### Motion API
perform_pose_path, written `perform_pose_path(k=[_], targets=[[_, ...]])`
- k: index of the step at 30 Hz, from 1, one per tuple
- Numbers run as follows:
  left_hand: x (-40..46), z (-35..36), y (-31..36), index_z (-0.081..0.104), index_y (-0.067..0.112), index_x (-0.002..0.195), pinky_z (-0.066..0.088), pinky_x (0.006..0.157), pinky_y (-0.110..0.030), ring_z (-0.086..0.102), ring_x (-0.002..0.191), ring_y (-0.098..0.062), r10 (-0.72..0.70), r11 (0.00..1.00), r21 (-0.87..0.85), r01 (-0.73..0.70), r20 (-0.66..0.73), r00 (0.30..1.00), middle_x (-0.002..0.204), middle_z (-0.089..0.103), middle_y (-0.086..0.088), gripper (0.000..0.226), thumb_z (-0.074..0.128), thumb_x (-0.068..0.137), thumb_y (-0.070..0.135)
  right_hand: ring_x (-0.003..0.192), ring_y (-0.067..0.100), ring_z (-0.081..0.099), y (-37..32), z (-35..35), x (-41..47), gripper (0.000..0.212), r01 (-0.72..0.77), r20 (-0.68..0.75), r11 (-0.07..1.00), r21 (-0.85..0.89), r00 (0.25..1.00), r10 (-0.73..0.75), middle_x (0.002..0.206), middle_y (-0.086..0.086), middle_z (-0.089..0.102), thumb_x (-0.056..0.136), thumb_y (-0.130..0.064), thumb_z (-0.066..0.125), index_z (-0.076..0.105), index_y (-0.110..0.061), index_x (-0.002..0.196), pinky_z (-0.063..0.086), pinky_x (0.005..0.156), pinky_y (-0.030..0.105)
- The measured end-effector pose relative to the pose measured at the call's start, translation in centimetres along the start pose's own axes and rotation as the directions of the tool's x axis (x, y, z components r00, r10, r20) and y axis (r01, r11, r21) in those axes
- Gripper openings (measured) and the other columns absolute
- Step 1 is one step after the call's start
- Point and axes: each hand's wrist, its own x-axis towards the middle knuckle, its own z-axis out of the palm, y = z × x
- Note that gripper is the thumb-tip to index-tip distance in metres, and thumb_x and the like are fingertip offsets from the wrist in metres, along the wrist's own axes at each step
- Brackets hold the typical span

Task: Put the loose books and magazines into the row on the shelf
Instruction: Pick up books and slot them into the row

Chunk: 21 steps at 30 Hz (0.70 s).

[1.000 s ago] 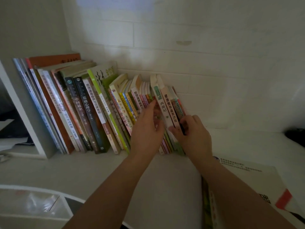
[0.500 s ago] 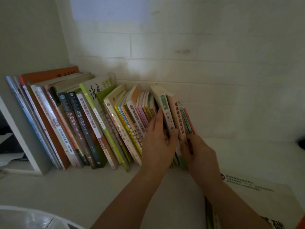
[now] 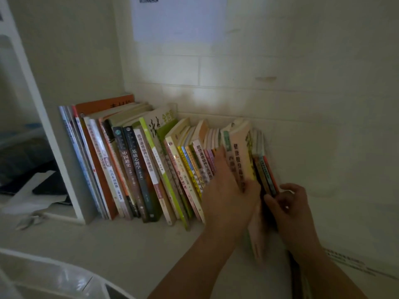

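Now left hand point(image 3: 228, 190) grips glossy pink paperback point(image 3: 241, 152); right hand point(image 3: 287, 203) pinches thin spines point(image 3: 266, 175).

Pale shelf point(image 3: 121, 240) bearing a leaning row of books point(image 3: 138, 169), flat booklet point(image 3: 354, 270) beside.

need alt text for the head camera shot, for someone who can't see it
A person's left hand grips a pale book near the right end of a leaning row of books on a white shelf, while the right hand pinches the thin books at the very end. A sheet of paper hangs on the white brick wall behind.
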Motion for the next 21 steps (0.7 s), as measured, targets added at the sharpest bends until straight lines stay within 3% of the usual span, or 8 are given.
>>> perform_pose_path(k=[4,6,9,11,13,15,17,21], targets=[[-3.2,-2.3,-1.0,0.013,0.041,0.141,0.058,0.061,-0.031,0.062,0.068,0.000,-0.007,0.999,-0.041,0.003,-0.107,0.994,0.072,0.047,0.036,0.082,0.062,0.075,0.035,0.074,0.017,0.060,0.6,0.5,0.0,0.048,0.021,0.015,0.997,-0.079,1.000,-0.020,0.079,0.009,0.057,0.085,-0.018,0.064,0.037,-0.031,0.123,0.043,0.061,0.020],[-4.6,-2.0,-1.3,0.009,0.054,0.136,0.057,0.070,-0.024,0.060,0.079,0.009,-0.007,0.992,-0.130,-0.005,-0.089,0.996,0.087,0.044,0.045,0.086,0.066,0.073,0.040,0.077,0.015,0.062,0.2,0.7,-0.2,0.042,0.011,0.040,0.997,-0.072,0.999,-0.008,0.085,0.010,0.058,0.086,-0.023,0.062,0.043,-0.031,0.122,0.046,0.058,0.017],[-5.5,-0.7,-1.2,0.000,0.071,0.125,0.049,0.080,-0.009,0.048,0.108,0.019,0.059,0.896,-0.443,-0.029,0.055,0.997,0.117,0.036,0.051,0.086,0.064,0.068,0.061,0.086,0.010,0.065,-1.1,0.6,-0.9,0.031,-0.018,0.121,0.997,0.071,0.993,0.010,0.096,0.003,0.060,0.082,-0.034,0.059,0.043,-0.044,0.108,0.053,0.064,0.014],[-5.7,0.2,-1.3,0.001,0.069,0.127,0.046,0.087,-0.011,0.042,0.119,0.014,0.129,0.807,-0.589,-0.041,0.108,0.986,0.130,0.030,0.047,0.073,0.052,0.075,0.066,0.092,0.015,0.065,-1.9,0.0,-0.9,0.035,-0.026,0.198,0.998,0.059,0.980,0.014,0.101,0.006,0.060,0.077,-0.044,0.058,0.039,-0.049,0.106,0.056,0.074,0.026],[-5.7,0.8,-1.7,0.006,0.071,0.127,0.045,0.092,-0.013,0.040,0.125,0.006,0.159,0.759,-0.648,-0.068,0.082,0.984,0.138,0.030,0.039,0.059,0.043,0.084,0.055,0.099,0.013,0.062,-2.7,-1.0,-1.0,0.054,0.000,0.337,1.000,-0.016,0.942,0.005,0.111,0.006,0.058,0.078,-0.044,0.066,0.031,-0.052,0.117,0.055,0.081,0.030],[-5.5,1.0,-2.1,0.011,0.073,0.125,0.045,0.091,-0.014,0.041,0.125,0.005,0.162,0.729,-0.680,-0.073,0.068,0.984,0.137,0.033,0.038,0.060,0.044,0.084,0.045,0.109,0.002,0.055,-3.2,-1.8,-1.2,0.085,0.051,0.511,0.998,-0.042,0.859,-0.022,0.123,-0.008,0.050,0.069,-0.041,0.075,0.019,-0.051,0.132,0.054,0.083,0.023],[-5.1,0.9,-2.5,0.015,0.071,0.126,0.047,0.085,-0.012,0.044,0.121,0.008,0.151,0.737,-0.673,-0.061,0.076,0.986,0.132,0.038,0.040,0.067,0.053,0.081,0.039,0.113,-0.010,0.048,-3.8,-2.0,-2.1,0.101,0.059,0.604,0.997,-0.040,0.796,-0.023,0.126,-0.023,0.044,0.064,-0.029,0.083,0.017,-0.045,0.138,0.050,0.083,0.014],[-4.0,0.5,-3.5,0.024,0.039,0.137,0.049,0.076,-0.011,0.055,0.109,0.004,0.120,0.787,-0.617,0.002,0.155,0.981,0.126,0.054,0.011,0.084,0.073,0.072,0.020,0.107,-0.006,0.057,-4.5,-2.4,-2.9,0.062,0.182,0.502,0.969,-0.168,0.862,-0.074,0.115,-0.025,0.059,0.075,-0.026,0.075,0.043,-0.044,0.125,0.053,0.075,0.013]])
